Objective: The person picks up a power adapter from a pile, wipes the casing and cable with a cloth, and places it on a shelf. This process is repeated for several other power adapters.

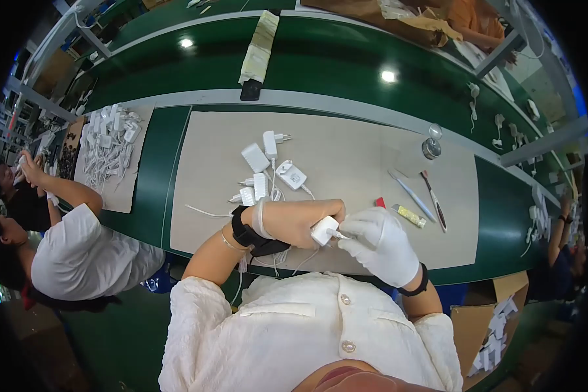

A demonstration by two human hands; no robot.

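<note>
My bare left hand (304,222) is closed around a small white power adapter (325,231), held above the mat's near edge. My right hand (384,245), in a white glove, has its fingers drawn together at the adapter's right end, by a short white tip. What they pinch is hidden. Several more white power adapters lie just beyond my left hand, among them a square one (255,158) and one with its plug side up (291,175). White cords run under my left wrist, which wears a black band (243,230).
A beige mat (346,150) covers the green table. Right on it are a blue-white stick tool (412,195), a toothbrush (434,199), a yellow wrapped piece (409,216), a red block (379,202) and a small jar (431,148). An adapter pile (111,140) and a co-worker (91,255) are left.
</note>
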